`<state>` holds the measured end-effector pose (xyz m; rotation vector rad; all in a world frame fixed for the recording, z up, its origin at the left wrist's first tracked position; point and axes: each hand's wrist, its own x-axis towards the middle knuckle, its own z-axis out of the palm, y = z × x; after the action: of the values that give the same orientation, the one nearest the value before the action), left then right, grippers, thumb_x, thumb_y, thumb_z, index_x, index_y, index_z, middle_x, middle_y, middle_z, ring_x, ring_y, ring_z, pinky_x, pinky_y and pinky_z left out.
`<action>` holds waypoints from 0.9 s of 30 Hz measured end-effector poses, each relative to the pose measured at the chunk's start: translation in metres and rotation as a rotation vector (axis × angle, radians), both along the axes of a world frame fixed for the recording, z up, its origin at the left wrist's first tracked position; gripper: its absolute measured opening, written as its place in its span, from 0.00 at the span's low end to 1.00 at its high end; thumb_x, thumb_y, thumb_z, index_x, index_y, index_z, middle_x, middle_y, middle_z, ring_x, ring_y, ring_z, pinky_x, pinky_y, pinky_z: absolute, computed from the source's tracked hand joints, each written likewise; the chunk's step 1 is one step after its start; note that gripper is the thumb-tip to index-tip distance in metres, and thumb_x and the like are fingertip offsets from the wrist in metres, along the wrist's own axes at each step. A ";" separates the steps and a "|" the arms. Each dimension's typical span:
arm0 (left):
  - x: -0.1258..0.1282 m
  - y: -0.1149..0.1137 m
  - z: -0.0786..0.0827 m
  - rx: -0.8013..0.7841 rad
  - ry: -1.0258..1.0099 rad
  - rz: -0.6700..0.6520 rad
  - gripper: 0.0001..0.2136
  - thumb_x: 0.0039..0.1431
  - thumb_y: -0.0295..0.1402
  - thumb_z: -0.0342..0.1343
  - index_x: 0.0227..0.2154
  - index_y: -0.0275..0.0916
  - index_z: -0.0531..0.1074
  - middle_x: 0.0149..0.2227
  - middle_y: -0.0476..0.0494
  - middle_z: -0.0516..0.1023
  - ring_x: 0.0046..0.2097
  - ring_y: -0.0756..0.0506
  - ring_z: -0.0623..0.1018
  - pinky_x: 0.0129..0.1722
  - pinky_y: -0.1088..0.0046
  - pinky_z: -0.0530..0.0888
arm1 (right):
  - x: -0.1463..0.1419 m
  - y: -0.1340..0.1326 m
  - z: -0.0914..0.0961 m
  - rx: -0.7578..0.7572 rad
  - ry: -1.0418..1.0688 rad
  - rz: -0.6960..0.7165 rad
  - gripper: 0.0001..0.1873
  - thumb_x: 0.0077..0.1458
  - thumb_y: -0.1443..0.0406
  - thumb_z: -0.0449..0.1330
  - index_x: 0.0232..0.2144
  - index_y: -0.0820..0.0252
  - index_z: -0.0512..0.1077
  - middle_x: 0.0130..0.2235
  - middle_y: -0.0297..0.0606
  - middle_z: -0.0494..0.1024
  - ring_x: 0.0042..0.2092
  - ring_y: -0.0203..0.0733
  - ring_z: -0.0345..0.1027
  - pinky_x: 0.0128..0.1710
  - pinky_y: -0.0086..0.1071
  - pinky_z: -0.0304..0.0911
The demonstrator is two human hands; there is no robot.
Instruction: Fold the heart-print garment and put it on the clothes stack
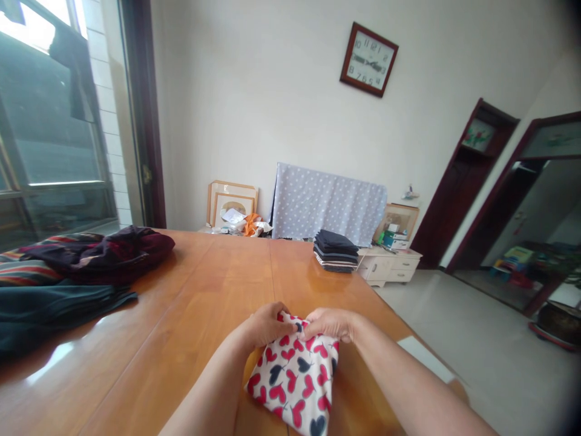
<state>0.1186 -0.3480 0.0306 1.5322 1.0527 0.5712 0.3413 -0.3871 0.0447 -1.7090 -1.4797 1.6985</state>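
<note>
The left hand (269,324) and right hand (329,322) are both closed in a pinch on the top edge of a white heart-print cloth (295,381), their fingers nearly meeting at the middle of that edge, with a small fold of fabric gathered between them. Whether it is a garment or a plain piece of fabric cannot be told from this view. It sits folded into a thick, roughly square bundle directly below the fingers, its lower part resting on a wooden table (181,339), with red and navy hearts across its face. Well ahead of the fingers, a stack of folded dark clothes (334,251) lies neatly on the table, and a cream drawer cabinet (388,265) stands beyond it. Far to the left of the fingers are a crumpled dark red garment (106,255), a striped cloth (27,272) and a dark teal garment (49,310). To the right, a white sheet of paper (424,358) lies at the table's edge. At this pinch, the thing that matters is even tension from both hands, with the layers squared and the edges aligned, since this slippery-looking fabric could easily shift or bunch at the corners.
</note>
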 end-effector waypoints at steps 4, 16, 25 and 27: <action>0.002 -0.002 0.000 -0.087 -0.187 -0.035 0.16 0.41 0.38 0.73 0.34 0.43 0.77 0.33 0.43 0.81 0.37 0.38 0.79 0.34 0.69 0.72 | 0.000 -0.014 -0.002 0.027 0.106 -0.101 0.15 0.42 0.65 0.68 0.36 0.59 0.77 0.38 0.41 0.84 0.38 0.44 0.79 0.36 0.30 0.73; 0.016 0.023 -0.014 -0.374 -0.581 0.471 0.26 0.57 0.56 0.59 0.45 0.37 0.71 0.47 0.33 0.77 0.44 0.41 0.80 0.41 0.66 0.76 | 0.011 -0.030 0.007 0.193 0.664 -0.524 0.21 0.48 0.62 0.67 0.45 0.63 0.74 0.41 0.45 0.83 0.46 0.49 0.78 0.51 0.41 0.72; 0.031 0.000 -0.006 -0.736 -0.740 -0.017 0.28 0.58 0.55 0.60 0.49 0.35 0.72 0.47 0.30 0.81 0.47 0.33 0.82 0.46 0.57 0.80 | 0.007 -0.013 -0.009 0.193 0.715 -0.743 0.22 0.52 0.55 0.65 0.46 0.59 0.73 0.43 0.44 0.83 0.45 0.49 0.79 0.47 0.41 0.75; 0.034 -0.001 -0.010 -0.707 -0.759 0.012 0.20 0.58 0.43 0.65 0.48 0.36 0.72 0.46 0.33 0.82 0.44 0.38 0.83 0.46 0.61 0.80 | 0.008 -0.012 -0.012 0.168 0.719 -0.780 0.22 0.52 0.55 0.65 0.46 0.60 0.73 0.44 0.45 0.83 0.44 0.49 0.79 0.44 0.41 0.76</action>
<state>0.1524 -0.3487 0.0210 0.5947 0.5648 0.6250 0.3494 -0.3986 0.0331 -1.1444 -0.5052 1.4372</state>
